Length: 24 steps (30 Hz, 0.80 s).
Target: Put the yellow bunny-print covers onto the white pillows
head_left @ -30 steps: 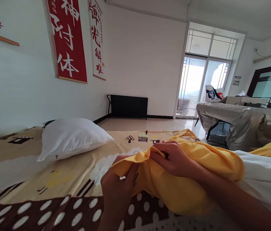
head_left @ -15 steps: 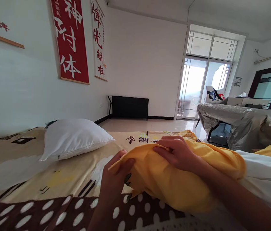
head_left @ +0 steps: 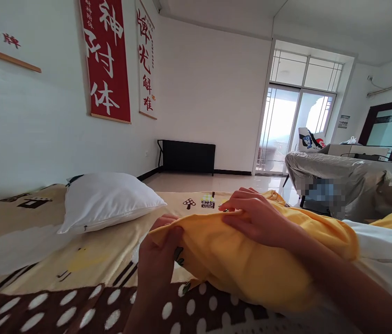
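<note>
Yellow printed bedding fabric [head_left: 224, 255] lies bunched in front of me, with dark green leaf-like prints near its left end. My left hand [head_left: 159, 248] pinches its left corner between thumb and fingers. Farther right along the same upper edge, my right hand [head_left: 256, 215] grips the cloth between thumb and fingers. The edge is stretched between both hands. White bedding [head_left: 387, 248] shows beside the yellow cloth at the right; whether it runs inside the cloth is hidden.
A white pillow [head_left: 110, 202] rests on the patterned bed blanket [head_left: 88, 260] to the left. Beyond the bed, a black folded panel [head_left: 189, 157] leans by the wall. A plastic-covered table [head_left: 342, 164] holding bags stands at the right, near the glass door [head_left: 296, 125].
My left hand has moved slightly left with the corner, so the edge is stretched longer. Some fingers of my right hand have lifted and spread while its thumb stays on the cloth.
</note>
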{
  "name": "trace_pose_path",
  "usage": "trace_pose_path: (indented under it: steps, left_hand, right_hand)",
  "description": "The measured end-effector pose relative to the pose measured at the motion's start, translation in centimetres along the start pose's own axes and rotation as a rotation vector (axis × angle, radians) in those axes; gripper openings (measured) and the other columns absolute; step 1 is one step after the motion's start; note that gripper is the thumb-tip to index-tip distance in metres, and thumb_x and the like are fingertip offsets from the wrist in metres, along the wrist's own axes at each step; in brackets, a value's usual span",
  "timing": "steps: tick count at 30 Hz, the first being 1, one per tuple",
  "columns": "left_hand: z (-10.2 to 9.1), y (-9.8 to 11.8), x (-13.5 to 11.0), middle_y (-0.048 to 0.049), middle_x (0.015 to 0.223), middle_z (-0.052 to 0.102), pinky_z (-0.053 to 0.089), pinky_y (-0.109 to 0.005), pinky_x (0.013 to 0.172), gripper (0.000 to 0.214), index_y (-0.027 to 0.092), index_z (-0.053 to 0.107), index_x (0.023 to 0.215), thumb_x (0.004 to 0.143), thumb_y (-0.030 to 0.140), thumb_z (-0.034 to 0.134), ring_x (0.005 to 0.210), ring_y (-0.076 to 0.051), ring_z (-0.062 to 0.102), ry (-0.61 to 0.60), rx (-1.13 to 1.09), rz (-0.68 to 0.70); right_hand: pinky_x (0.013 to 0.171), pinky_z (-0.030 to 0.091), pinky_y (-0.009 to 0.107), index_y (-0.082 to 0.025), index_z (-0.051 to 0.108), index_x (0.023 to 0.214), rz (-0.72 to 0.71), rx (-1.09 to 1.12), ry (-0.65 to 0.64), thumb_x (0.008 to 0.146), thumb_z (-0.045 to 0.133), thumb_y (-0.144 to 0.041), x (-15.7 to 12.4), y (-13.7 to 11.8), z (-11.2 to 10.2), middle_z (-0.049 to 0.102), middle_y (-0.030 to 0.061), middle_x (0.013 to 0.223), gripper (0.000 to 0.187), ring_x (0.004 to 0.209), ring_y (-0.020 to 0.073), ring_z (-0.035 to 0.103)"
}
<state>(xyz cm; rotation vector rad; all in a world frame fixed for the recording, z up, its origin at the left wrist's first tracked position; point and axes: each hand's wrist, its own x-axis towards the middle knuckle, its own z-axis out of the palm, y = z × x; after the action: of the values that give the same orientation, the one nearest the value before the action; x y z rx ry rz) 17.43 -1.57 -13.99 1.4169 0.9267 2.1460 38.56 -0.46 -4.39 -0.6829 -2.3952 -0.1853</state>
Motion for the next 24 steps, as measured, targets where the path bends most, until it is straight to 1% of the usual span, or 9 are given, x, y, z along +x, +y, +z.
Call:
trace_pose_path:
  steps: [2,4,7,11,15,17,19,21,24]
  left_hand:
    - [-0.2,0.4,-0.2,-0.0025,0.08,0.058,0.043,-0.02,0.057,0.027,0.016,0.058,0.077,0.075,0.042,0.066,0.07,-0.013,0.051,0.02,0.135,0.006]
    - [-0.1,1.1,-0.4,-0.0018,0.078,0.059,0.042,-0.02,0.055,0.028,0.017,0.058,0.078,0.074,0.043,0.065,0.066,-0.012,0.051,0.019,0.226,0.001]
    - [0.5,2.0,-0.9,-0.0007,0.076,0.057,0.04,-0.018,0.051,0.029,0.017,0.053,0.069,0.073,0.043,0.065,0.063,-0.01,0.048,0.003,0.2,-0.015]
    - [1.6,2.4,-1.4,0.0018,0.074,0.054,0.039,-0.018,0.052,0.03,0.019,0.048,0.069,0.069,0.038,0.07,0.063,-0.01,0.048,-0.042,0.003,-0.005]
    - [2.4,2.1,-1.8,-0.0002,0.079,0.057,0.039,-0.02,0.057,0.022,0.018,0.056,0.074,0.071,0.037,0.067,0.066,-0.011,0.048,-0.105,0.085,0.025]
    - [2.5,1.9,-2.1,0.0006,0.069,0.053,0.036,-0.021,0.054,0.025,0.017,0.053,0.064,0.074,0.038,0.063,0.061,-0.011,0.044,-0.128,0.117,0.055]
    - [2.4,1.6,-2.3,0.0026,0.058,0.045,0.032,-0.021,0.049,0.032,0.017,0.047,0.056,0.077,0.037,0.06,0.054,-0.009,0.037,-0.088,0.129,0.077]
    - [2.3,1.4,-2.4,0.003,0.056,0.043,0.03,-0.021,0.047,0.035,0.017,0.046,0.054,0.08,0.038,0.059,0.052,-0.008,0.035,-0.042,0.088,0.125]
    - [1.8,1.1,-2.2,0.0006,0.065,0.054,0.037,-0.021,0.05,0.03,0.017,0.056,0.06,0.077,0.041,0.063,0.057,-0.01,0.045,-0.091,0.03,0.128]
  right_hand:
    - [0.08,0.035,0.032,-0.018,0.065,0.093,0.018,-0.056,0.003,0.089,0.054,-0.032,0.4,-1.3,0.7,0.063,0.0054,0.085,0.018,0.081,0.017,0.053]
    - [0.077,0.035,0.03,-0.017,0.062,0.083,-0.003,-0.127,-0.058,0.088,0.052,-0.025,0.8,-2.4,1.5,0.063,0.0039,0.08,0.013,0.075,0.0153,0.052]
    - [0.063,0.03,0.026,-0.017,0.056,0.077,-0.021,-0.211,-0.126,0.078,0.051,-0.01,1.2,-2.8,2.7,0.06,0.0016,0.075,0.009,0.063,0.0122,0.047]
    - [0.055,0.023,0.024,-0.019,0.053,0.083,-0.008,-0.199,-0.06,0.073,0.048,-0.009,1.2,-2.0,3.3,0.059,-0.0006,0.074,0.016,0.059,0.0106,0.043]
    - [0.055,0.021,0.025,-0.021,0.054,0.086,-0.124,-0.241,0.034,0.077,0.044,-0.009,0.9,-1.5,2.9,0.056,-0.0024,0.068,0.018,0.055,0.0098,0.038]
    - [0.056,0.022,0.026,-0.021,0.055,0.086,-0.201,-0.314,0.095,0.079,0.041,-0.007,0.8,-1.5,2.7,0.054,-0.0018,0.064,0.021,0.056,0.011,0.038]
    - [0.061,0.025,0.027,-0.02,0.055,0.086,-0.232,-0.354,0.123,0.081,0.041,-0.007,0.7,-1.8,2.6,0.055,0.0001,0.067,0.02,0.061,0.0127,0.041]
    - [0.065,0.029,0.027,-0.019,0.055,0.088,-0.211,-0.317,0.069,0.08,0.045,-0.01,0.8,-2.0,2.5,0.059,0.0021,0.075,0.016,0.066,0.0136,0.045]
    - [0.06,0.028,0.025,-0.019,0.055,0.086,-0.117,-0.211,-0.127,0.076,0.049,-0.012,1.0,-2.1,2.3,0.061,0.0011,0.077,0.013,0.062,0.0119,0.045]
